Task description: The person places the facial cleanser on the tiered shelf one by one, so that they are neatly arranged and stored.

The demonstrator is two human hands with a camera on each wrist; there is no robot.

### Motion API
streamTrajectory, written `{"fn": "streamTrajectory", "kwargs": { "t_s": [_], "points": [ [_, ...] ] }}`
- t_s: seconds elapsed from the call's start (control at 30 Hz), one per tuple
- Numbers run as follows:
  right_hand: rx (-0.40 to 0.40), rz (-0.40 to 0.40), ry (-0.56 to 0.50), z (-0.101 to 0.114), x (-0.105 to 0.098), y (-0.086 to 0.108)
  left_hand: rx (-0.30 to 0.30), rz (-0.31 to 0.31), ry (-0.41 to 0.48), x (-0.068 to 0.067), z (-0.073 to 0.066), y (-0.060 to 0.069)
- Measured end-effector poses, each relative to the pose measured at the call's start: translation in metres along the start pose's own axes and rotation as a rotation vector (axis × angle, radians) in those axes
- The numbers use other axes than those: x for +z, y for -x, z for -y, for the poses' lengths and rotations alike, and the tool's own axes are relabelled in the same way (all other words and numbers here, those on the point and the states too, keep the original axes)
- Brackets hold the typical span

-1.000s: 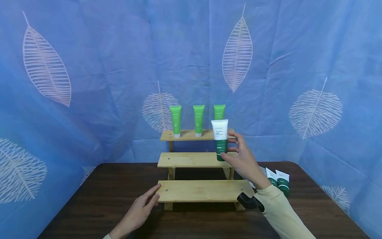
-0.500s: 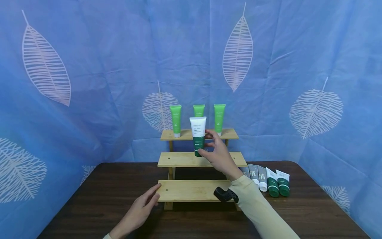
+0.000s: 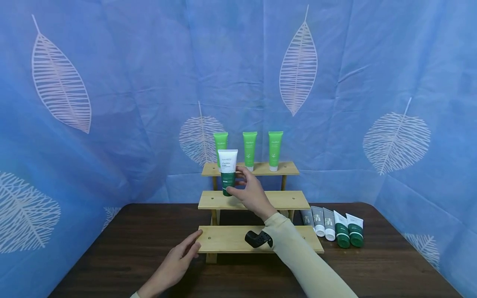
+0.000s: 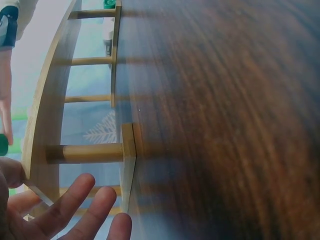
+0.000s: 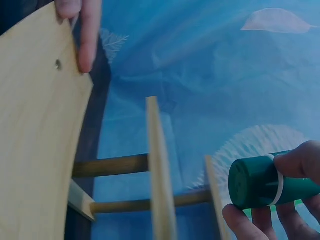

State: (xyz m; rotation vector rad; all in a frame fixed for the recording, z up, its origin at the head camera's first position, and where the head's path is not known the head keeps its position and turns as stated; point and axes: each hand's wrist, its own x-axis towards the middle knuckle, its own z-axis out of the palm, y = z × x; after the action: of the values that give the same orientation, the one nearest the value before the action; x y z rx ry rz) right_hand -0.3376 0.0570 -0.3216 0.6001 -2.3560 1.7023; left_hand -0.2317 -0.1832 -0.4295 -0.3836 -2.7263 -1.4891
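Note:
My right hand [image 3: 253, 195] pinches an upright white-and-green tube [image 3: 228, 165] between thumb and fingers, over the left part of the middle shelf [image 3: 261, 200]; it partly covers the left light-green tube [image 3: 221, 140]. In the right wrist view the tube's dark green cap [image 5: 255, 184] points away from the fingers [image 5: 300, 165], beside the stand. The left hand [image 3: 172, 265] grips the left end of the lowest shelf [image 3: 231, 239] of the wooden stand; the left wrist view shows its other fingers [image 4: 70, 205] spread below the board [image 4: 45, 115].
Two more light-green tubes [image 3: 249, 150] [image 3: 275, 150] stand on the top shelf [image 3: 261, 169]. Right of the stand, grey tubes [image 3: 329, 223] and two white-and-green ones [image 3: 342, 229] lie on the dark wooden table [image 3: 387, 269]. A blue leaf-patterned cloth [image 3: 238, 62] hangs behind.
My right hand has carried the white-and-green tube leftward, from in front of the right light-green tube to in front of the left one. The left hand keeps its place on the lowest shelf.

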Motion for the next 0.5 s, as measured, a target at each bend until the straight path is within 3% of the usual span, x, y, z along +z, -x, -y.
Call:
{"fn": "streamTrajectory", "kwargs": {
  "t_s": [0.5],
  "points": [
    [0.058,0.017,0.044,-0.014,0.027,-0.005,-0.014,-0.006,-0.019,0.001,0.003,-0.002]
  ]
}}
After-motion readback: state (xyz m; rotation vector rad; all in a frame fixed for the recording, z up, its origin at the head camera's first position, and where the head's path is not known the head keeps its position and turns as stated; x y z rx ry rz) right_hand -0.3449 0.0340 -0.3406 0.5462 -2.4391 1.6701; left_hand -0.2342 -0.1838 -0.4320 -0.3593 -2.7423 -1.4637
